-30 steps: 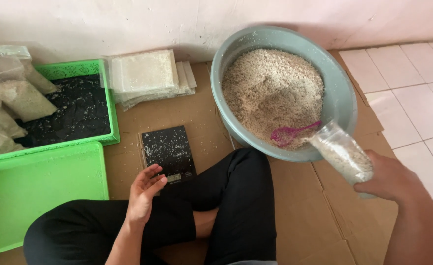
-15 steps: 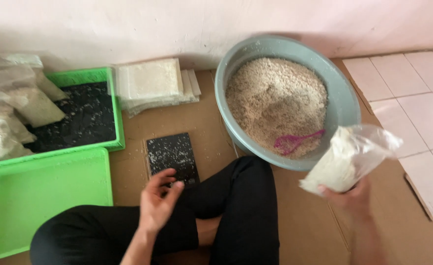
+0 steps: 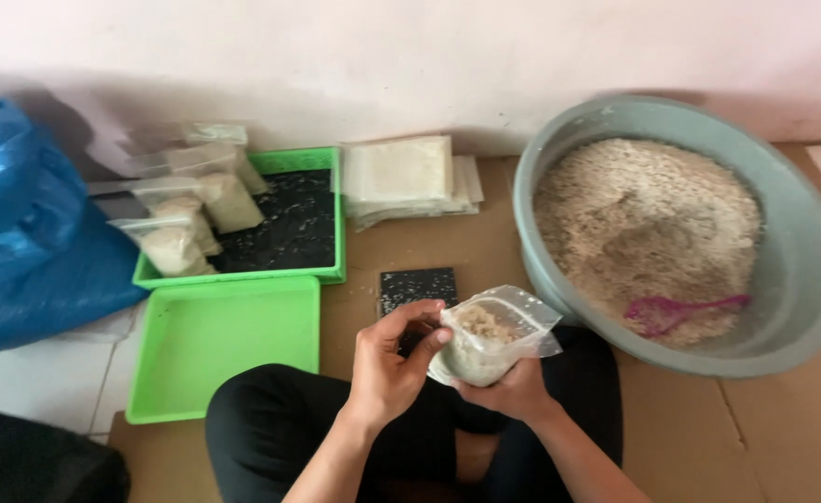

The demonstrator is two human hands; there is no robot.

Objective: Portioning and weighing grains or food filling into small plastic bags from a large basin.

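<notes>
We saw our left hand (image 3: pixel 393 359) and right hand (image 3: pixel 513 391) together holding a clear plastic zip bag of pale grain (image 3: pixel 489 333) above our crossed, black-clothed legs (image 3: pixel 280 428). A grey round plastic basin (image 3: pixel 806 279) of grain held a pink plastic scoop (image 3: pixel 676 310); two green rectangular plastic trays (image 3: pixel 224 345) lay left.

Soft even daylight, faint wall shadows, slight blur, mild edge distortion

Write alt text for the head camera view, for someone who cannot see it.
Seen from above, a seated person's left hand and right hand hold a small clear bag part-filled with pale grain over their lap. To the right sits a grey basin of the same grain with a pink scoop; to the left, green trays and filled bags.
</notes>
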